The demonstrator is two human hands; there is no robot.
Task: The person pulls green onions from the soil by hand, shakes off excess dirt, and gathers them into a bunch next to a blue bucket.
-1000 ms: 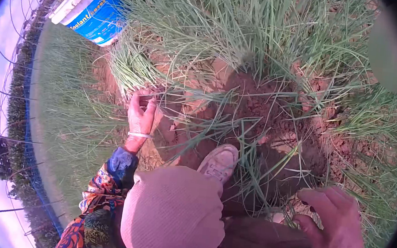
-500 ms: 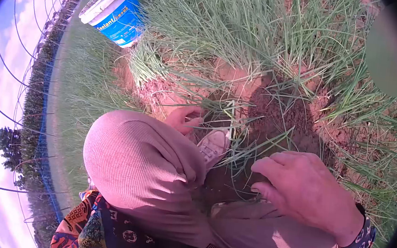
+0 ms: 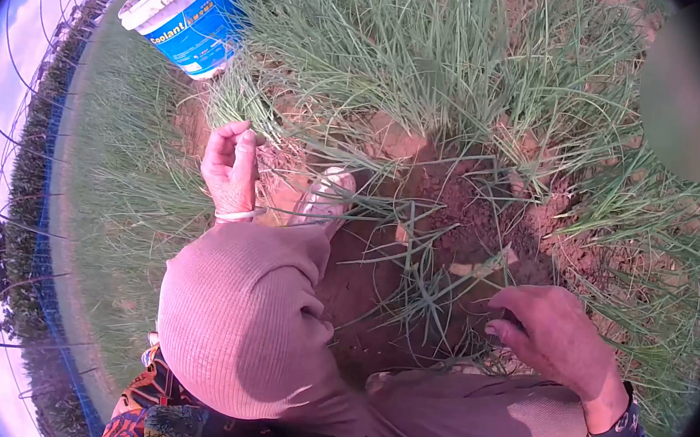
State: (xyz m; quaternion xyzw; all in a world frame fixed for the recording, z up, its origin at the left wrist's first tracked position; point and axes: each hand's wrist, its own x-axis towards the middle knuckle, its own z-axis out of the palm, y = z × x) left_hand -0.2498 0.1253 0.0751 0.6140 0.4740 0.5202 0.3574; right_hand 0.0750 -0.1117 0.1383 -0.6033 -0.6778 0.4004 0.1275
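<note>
My left hand (image 3: 232, 168), a white bracelet at its wrist, is beyond my raised knee, beside a bunch of pulled onion-like seedlings (image 3: 243, 103). Its fingers are curled in against the thumb; whether anything is pinched there I cannot make out. Over my other leg hovers my right hand (image 3: 559, 339), with thumb and forefinger apart and nothing visible between them. Loose green stalks (image 3: 427, 299) lie scattered on the soil between my hands, left of the right hand.
A white bucket with a blue label (image 3: 195, 27) stands tilted in view at the upper left. Dense rows of thin green plants (image 3: 402, 45) grow across the top and right. My shoe (image 3: 327, 192) rests on bare soil (image 3: 462, 205). Hoops and a blue fence line the far left.
My left hand has come out from behind the knee, moving up and left to the seedling bunch. My right hand sits slightly lower and farther right. The view has shifted a little.
</note>
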